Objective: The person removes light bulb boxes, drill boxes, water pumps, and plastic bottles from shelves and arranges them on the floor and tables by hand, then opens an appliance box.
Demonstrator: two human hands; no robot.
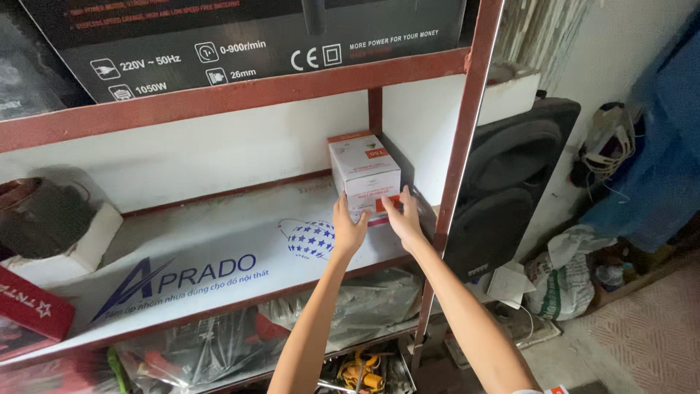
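- At the far left of the shelf board (pixel 182 248) we see a dark, rounded object (pixel 36 215) sitting on a white block (pixel 91 244), and below it the corner of a red box (pixel 29 310).
- The shelf board itself is white with blue printed lettering and a round blue starred emblem, and it sits in a reddish-brown metal rack (pixel 456 168).
- Above, on the next level, a large dark carton (pixel 240 36) with white printing fills the top of the view.
- Our left hand (pixel 348 230) reaches up from below, palm against the lower left side of a small white box (pixel 364 175); its fingers are held together and laid flat on the box face, thumb out to the side.
- The small white box stands upright at the right end of the shelf, close to the rack's rear upright, with orange-red trim on its top edge and a red patch low on its front.
- Our right hand (pixel 403 219) presses the lower right of the same box, fingers slightly spread and curved around its corner.
- So the box is clasped between both hands while resting on the board.
- Below the shelf lie clear plastic bags (pixel 335 306) and some yellow tools (pixel 361 368).
- Right of the rack stands a black speaker cabinet (pixel 510 182), then a white sack (pixel 561 281) on the floor, and blue cloth (pixel 663 146) hanging by the wall.
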